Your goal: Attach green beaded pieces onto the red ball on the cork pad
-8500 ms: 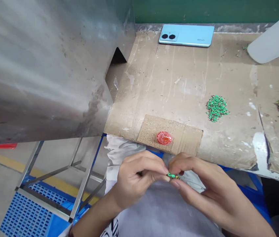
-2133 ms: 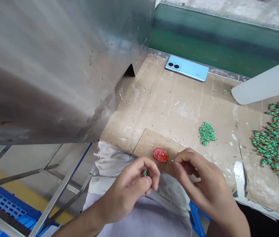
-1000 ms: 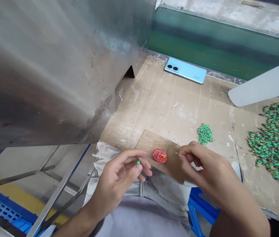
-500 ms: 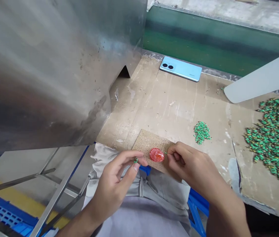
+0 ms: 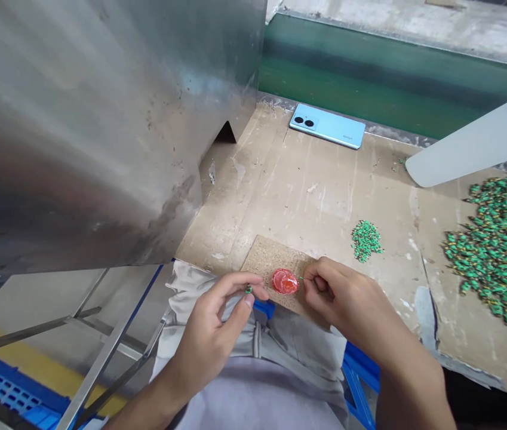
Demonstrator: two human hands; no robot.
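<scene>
My left hand (image 5: 211, 334) pinches a tiny green part (image 5: 248, 289) between thumb and forefinger, just off the table's front edge. My right hand (image 5: 347, 301) pinches a thin green pin (image 5: 301, 278) whose tip touches a red blob (image 5: 285, 280). The blob sits on a small cardboard pad (image 5: 266, 263) at the front edge of the worn cardboard-covered table (image 5: 316, 197).
A small heap of green parts (image 5: 365, 239) lies behind my right hand, and a large heap (image 5: 501, 257) spreads at the right. A light-blue phone (image 5: 327, 125) lies at the back. A big metal housing (image 5: 92, 119) fills the left; a white curved sheet (image 5: 477, 146) rises at the right.
My hands parted from working together over my lap; the right one then carried the pin leftwards to the red blob, while the left kept its green part close by.
</scene>
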